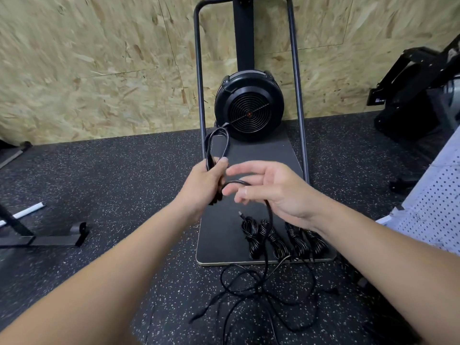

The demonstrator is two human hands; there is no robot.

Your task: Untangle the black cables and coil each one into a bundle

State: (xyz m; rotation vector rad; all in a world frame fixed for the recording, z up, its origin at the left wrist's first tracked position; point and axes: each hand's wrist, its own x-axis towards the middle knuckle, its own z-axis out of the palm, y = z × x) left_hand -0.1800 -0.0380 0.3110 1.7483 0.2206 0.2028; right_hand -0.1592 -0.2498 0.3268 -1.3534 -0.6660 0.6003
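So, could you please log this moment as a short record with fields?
left hand: fist closed on a partly wound coil
right hand: open, loose cable draped over the fingers
finished bundles: four, side by side on the platform
tangle: on the floor in front of the platform

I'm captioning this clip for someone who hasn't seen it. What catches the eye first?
The two bare arms reaching to mid-frame: the left hand grips a looped black cable, while the right hand is open beside it, the cable passing over its fingers. Below lie four coiled cable bundles on a black base plate, and a loose cable tangle on the speckled floor.
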